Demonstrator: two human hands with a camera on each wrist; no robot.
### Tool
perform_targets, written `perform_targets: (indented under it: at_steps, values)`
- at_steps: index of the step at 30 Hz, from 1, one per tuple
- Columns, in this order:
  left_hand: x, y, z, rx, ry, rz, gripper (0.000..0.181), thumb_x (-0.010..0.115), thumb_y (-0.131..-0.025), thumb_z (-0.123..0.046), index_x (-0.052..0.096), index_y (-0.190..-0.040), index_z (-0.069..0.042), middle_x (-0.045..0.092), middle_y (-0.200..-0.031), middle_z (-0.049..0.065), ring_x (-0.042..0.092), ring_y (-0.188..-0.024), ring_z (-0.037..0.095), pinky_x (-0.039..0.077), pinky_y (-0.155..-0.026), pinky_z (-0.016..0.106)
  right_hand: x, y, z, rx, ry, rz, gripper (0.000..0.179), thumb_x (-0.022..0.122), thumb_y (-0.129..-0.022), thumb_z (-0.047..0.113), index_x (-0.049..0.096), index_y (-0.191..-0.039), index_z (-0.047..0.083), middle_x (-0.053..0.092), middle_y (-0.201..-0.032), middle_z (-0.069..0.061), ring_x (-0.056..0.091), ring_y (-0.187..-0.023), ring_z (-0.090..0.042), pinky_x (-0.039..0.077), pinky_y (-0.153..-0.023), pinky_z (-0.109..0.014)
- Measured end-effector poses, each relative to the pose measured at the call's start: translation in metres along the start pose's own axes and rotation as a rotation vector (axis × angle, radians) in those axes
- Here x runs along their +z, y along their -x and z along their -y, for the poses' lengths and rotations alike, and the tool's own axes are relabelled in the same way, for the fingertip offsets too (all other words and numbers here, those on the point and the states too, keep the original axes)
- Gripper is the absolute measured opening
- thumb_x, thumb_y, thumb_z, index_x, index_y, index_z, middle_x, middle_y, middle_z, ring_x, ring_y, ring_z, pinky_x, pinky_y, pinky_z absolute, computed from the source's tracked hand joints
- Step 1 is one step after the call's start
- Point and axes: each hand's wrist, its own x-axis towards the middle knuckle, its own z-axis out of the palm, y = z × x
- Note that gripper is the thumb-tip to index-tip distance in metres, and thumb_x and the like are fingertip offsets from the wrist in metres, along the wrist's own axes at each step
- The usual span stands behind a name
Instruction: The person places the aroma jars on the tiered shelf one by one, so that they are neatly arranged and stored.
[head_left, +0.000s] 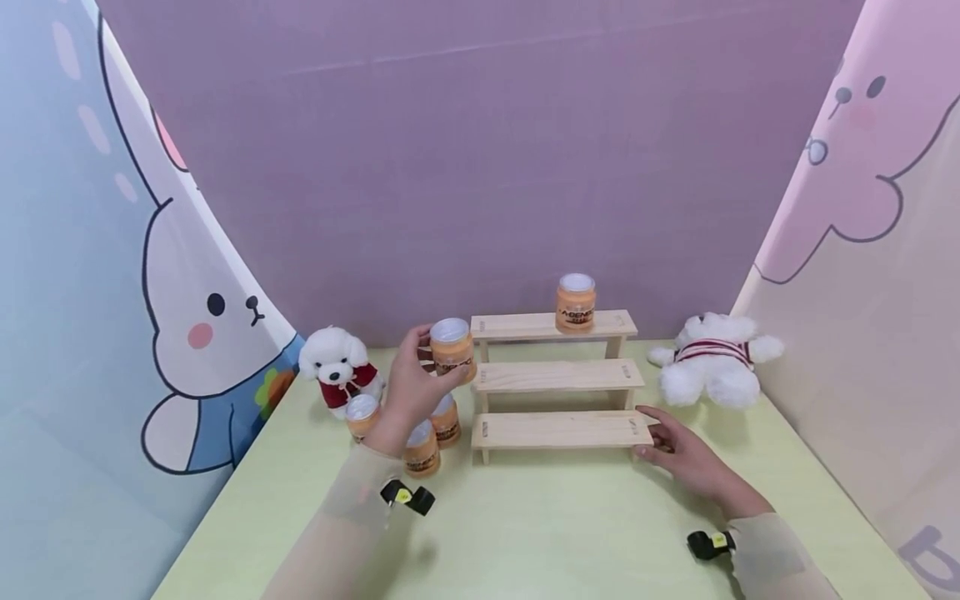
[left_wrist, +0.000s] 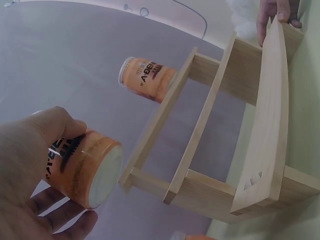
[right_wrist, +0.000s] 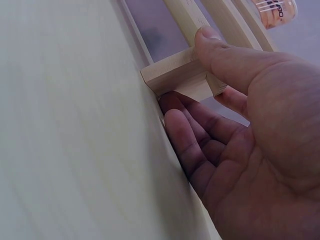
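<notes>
My left hand (head_left: 414,390) grips an orange jar (head_left: 453,357) with dark lettering and a pale lid, holding it in the air beside the left end of a three-tier wooden shelf (head_left: 558,428). In the left wrist view, the thumb lies along the side of this jar and its pale base faces the shelf. Another orange jar (head_left: 576,310) stands on the top tier, right of its middle. My right hand (head_left: 690,457) holds the right end of the bottom tier. In the right wrist view, its thumb (right_wrist: 215,42) presses the board while the fingers curl by the end support.
Several more orange jars (head_left: 422,454) stand on the pale green table (head_left: 525,533), partly behind the left forearm. A white plush dog (head_left: 335,354) in red sits at the left; a white plush toy (head_left: 712,367) in stripes lies at the right. A purple backdrop (head_left: 480,167) rises behind.
</notes>
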Motion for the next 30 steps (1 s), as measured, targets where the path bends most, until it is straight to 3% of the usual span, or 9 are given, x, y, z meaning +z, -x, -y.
perform_targets:
  at_steps: [6,13,22,30]
  values:
    - [0.007,-0.008,-0.001,-0.005,-0.021,-0.010,0.077,0.093,-0.080,-0.025,0.051,-0.144,-0.017,0.060,-0.122,0.004,0.062,-0.103,0.026,0.058,-0.090,0.049,-0.001,0.000,0.002,0.006,0.000,-0.003,0.078,0.074,-0.099,0.021,0.031,-0.163,0.008,0.067,-0.126,-0.019,0.067,-0.107,-0.024,0.056,-0.086,-0.025]
    - [0.014,-0.017,-0.001,0.023,0.026,0.012,0.075,0.092,-0.082,-0.022,0.051,-0.144,-0.016,0.059,-0.123,0.006,0.061,-0.103,0.025,0.057,-0.091,0.048,0.000,0.000,0.004,-0.001,0.010,-0.005,0.076,0.073,-0.100,0.019,0.031,-0.162,0.007,0.067,-0.125,-0.020,0.067,-0.105,-0.021,0.056,-0.085,-0.025]
    - [0.023,-0.028,-0.005,0.056,0.046,-0.006,0.074,0.092,-0.082,-0.021,0.052,-0.144,-0.014,0.060,-0.122,0.007,0.061,-0.101,0.025,0.057,-0.090,0.052,0.000,0.001,0.006,-0.022,0.007,-0.006,0.076,0.073,-0.100,0.018,0.031,-0.162,0.004,0.068,-0.125,-0.020,0.067,-0.105,-0.020,0.055,-0.084,-0.024]
    - [0.035,-0.038,-0.008,0.043,0.036,0.001,0.071,0.091,-0.083,-0.024,0.053,-0.142,-0.014,0.060,-0.121,0.005,0.062,-0.102,0.025,0.058,-0.089,0.044,0.001,-0.001,0.000,-0.039,0.011,0.002,0.072,0.072,-0.101,0.015,0.033,-0.161,0.005,0.068,-0.123,-0.020,0.067,-0.104,-0.016,0.055,-0.083,-0.023]
